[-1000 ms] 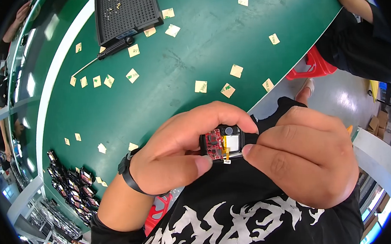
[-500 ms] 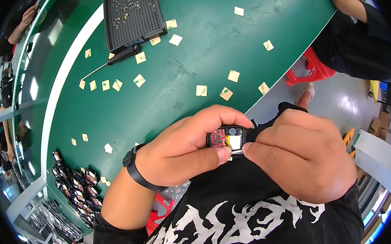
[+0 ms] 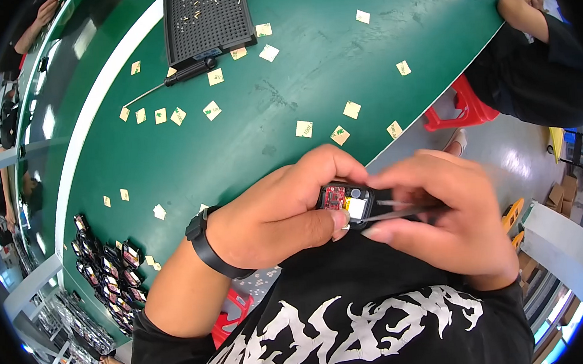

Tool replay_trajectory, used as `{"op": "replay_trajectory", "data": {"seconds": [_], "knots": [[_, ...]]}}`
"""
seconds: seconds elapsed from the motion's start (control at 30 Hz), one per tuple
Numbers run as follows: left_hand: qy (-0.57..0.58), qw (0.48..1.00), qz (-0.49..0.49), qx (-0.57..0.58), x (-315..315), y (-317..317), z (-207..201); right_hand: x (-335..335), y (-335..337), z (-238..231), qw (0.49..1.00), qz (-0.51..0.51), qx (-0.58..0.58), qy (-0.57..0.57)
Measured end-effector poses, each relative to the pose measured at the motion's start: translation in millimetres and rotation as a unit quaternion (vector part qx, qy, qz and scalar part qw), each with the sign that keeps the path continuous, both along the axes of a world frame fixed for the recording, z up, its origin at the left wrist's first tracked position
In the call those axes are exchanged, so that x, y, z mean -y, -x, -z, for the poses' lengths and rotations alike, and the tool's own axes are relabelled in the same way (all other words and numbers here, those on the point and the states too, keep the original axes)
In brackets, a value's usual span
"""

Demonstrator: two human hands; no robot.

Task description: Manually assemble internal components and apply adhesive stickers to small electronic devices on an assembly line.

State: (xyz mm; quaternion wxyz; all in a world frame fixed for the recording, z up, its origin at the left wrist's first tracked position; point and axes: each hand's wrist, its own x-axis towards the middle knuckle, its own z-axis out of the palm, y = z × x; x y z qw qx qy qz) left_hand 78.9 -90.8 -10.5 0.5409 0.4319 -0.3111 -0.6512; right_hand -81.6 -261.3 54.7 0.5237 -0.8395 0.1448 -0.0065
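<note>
Between its thumb and fingers, my left hand grips a small open black device housing. A red circuit board and a white-faced block with a yellow strip show inside it. My right hand is at the housing's right side, blurred by motion. Thin grey tweezers lie in that hand, between thumb and fingers, their narrow ends toward the housing. The thumb of my left hand covers the housing's lower edge.
On the green table lie scattered cream adhesive squares, a black-handled screwdriver and a black perforated tray of small screws. Several similar housings cluster at left. Another person's arm and a red stool are at right.
My right hand has opened out from a close pinch beside the housing, and the tweezers now show. The left hand with the housing has shifted slightly right.
</note>
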Motion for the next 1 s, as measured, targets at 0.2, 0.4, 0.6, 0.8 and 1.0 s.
{"op": "replay_trajectory", "data": {"seconds": [0.2, 0.4, 0.6, 0.8, 1.0], "knots": [[-0.067, 0.992, -0.056, -0.088, 0, 7, 1, -10, 2, 30, 0.953, 0.112, -0.030, -0.279], [-0.033, 0.989, -0.128, -0.060, 4, 10, 2, -12, 3, 33, 0.962, 0.115, 0.015, -0.246], [-0.062, 0.990, -0.126, -0.026, 3, 8, -2, -10, 2, 38, 0.970, 0.099, 0.008, -0.221], [-0.052, 0.984, -0.129, -0.115, 3, 3, 1, -5, -2, 34, 0.971, 0.103, 0.026, -0.213], [0.009, 0.990, -0.122, -0.067, -1, 7, 7, 0, 0, 33, 0.991, 0.051, 0.056, -0.109]]}}
